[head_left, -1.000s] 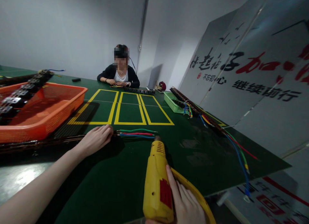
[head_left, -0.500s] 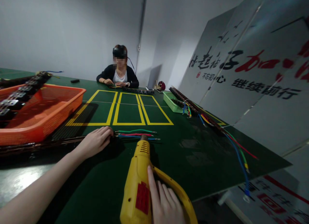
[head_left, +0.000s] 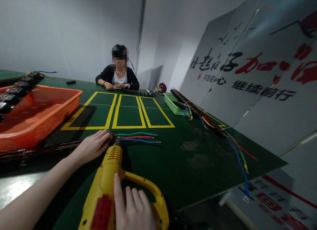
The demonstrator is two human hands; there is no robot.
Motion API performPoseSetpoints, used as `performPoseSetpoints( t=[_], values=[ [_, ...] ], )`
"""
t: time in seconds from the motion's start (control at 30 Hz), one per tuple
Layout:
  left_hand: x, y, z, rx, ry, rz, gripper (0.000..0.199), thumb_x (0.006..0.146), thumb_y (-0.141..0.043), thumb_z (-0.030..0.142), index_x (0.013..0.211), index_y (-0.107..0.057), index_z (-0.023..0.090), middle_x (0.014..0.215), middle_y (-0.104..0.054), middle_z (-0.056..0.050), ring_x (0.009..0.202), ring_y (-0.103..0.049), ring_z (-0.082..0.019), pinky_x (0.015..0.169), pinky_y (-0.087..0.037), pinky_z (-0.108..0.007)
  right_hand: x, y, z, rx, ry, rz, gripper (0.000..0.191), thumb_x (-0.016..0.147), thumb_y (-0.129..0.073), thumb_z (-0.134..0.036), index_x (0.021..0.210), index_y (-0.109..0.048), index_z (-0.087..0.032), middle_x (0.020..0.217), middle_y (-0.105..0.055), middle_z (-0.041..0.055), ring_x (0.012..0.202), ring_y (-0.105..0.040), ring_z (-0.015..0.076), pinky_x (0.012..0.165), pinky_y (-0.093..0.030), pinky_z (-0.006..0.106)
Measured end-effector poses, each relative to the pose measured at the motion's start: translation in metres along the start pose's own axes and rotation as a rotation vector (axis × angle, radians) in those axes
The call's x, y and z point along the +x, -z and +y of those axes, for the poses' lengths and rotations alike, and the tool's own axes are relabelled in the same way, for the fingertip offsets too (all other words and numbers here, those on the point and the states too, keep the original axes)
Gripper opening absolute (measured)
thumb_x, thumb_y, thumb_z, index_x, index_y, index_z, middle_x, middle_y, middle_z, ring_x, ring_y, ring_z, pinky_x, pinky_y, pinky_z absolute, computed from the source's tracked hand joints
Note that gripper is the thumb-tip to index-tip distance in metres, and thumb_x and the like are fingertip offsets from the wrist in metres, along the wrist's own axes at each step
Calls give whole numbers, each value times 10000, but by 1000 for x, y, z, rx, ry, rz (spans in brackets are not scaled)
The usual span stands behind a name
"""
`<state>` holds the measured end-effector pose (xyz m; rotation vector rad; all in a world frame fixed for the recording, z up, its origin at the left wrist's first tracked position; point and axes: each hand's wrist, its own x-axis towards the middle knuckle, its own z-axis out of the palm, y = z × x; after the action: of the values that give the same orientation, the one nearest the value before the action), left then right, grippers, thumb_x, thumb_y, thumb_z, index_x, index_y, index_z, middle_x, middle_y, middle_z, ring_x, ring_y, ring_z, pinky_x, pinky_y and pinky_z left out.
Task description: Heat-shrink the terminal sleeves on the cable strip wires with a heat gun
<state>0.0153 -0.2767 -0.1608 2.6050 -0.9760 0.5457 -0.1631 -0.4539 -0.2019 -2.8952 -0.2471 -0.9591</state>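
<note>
My right hand (head_left: 133, 205) is wrapped round a yellow heat gun (head_left: 105, 180), the index finger lying along its body. The gun's metal nozzle (head_left: 117, 142) points away from me, close by the fingers of my left hand (head_left: 96, 142). Those fingers are closed on the end of a dark wire harness (head_left: 61, 146) on the table. From that end a green wire (head_left: 136, 134), a red wire (head_left: 136, 137) and a blue wire (head_left: 141, 141) fan out to the right, tipped with metal lugs. My fingers hide the spot where the wires leave the harness.
An orange basket (head_left: 49, 119) with dark strips across it stands at left. At right are a green basket (head_left: 173, 106) and long harnesses (head_left: 195, 108) whose wires hang over the table edge. Yellow tape boxes (head_left: 128, 127) mark the green table. A person (head_left: 119, 75) sits opposite.
The heat gun has swung left in my right hand, its nozzle going from the wires' lug ends to beside my left fingers. My left hand keeps its hold; the view has shifted slightly.
</note>
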Motion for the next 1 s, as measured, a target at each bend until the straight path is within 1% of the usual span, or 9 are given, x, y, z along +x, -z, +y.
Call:
performPoseSetpoints(
  t=[0.13,0.27,0.4,0.5,0.6,0.67,0.73,0.87,1.0],
  values=[
    [-1,-1,-1,9,-3,-11,183,928,-352,277,990,-506,201,1055,-560,-67,984,-532,-190,855,-449,-303,1,1,-2,38,-36,71,731,777,-440,-203,1474,-220,-227,821,-659,75,720,-641,249,686,-532,405],
    [-1,-1,-3,12,-1,-18,184,933,-344,290,977,-498,197,1047,-554,-68,977,-530,-192,844,-448,-312,1,3,5,32,-20,35,754,771,-438,-170,1482,-196,-237,757,-636,47,686,-637,240,670,-524,399],
    [-2,-2,-4,8,-14,-22,177,927,-353,297,971,-498,204,1042,-554,-62,978,-532,-194,836,-454,-317,6,13,27,53,62,-17,732,779,-415,-133,1474,-221,-257,768,-652,40,652,-641,229,635,-517,379],
    [-1,-2,-4,8,-14,-20,178,926,-354,301,974,-498,206,1050,-552,-64,997,-531,-198,841,-460,-321,11,28,55,112,184,-113,784,742,-405,-99,1486,-187,-215,851,-687,46,733,-667,232,654,-525,357],
    [-1,0,-2,4,-2,-32,181,926,-353,302,976,-499,208,1065,-552,-66,1011,-532,-200,851,-463,-327,14,44,81,153,189,-277,838,736,-439,-116,1502,-118,-223,987,-690,38,848,-669,222,766,-524,352],
    [-1,1,-1,4,4,-39,185,929,-348,304,978,-498,208,1072,-550,-68,1015,-533,-201,856,-465,-334,14,53,94,173,121,-386,835,767,-484,-187,1505,-98,-236,1045,-678,44,904,-658,229,820,-510,362],
    [-1,2,0,6,9,-45,194,933,-343,310,986,-499,206,1076,-549,-71,1011,-535,-200,851,-470,-337,13,61,102,208,21,-478,893,758,-584,-361,1504,-115,-223,1115,-656,67,969,-637,260,869,-493,395],
    [-1,2,0,5,13,-50,206,932,-346,315,997,-506,202,1084,-550,-76,1005,-540,-201,843,-477,-337,12,73,115,262,-142,-553,1341,434,-684,-790,1501,-131,-196,1264,-577,116,1065,-587,354,911,-470,482],
    [-1,1,-1,5,15,-36,215,931,-346,322,994,-511,200,1073,-554,-77,998,-541,-204,829,-480,-337,9,80,126,230,-176,-523,1366,416,-643,-844,1503,-101,-218,1268,-578,115,1063,-597,365,875,-495,488]
  ],
)
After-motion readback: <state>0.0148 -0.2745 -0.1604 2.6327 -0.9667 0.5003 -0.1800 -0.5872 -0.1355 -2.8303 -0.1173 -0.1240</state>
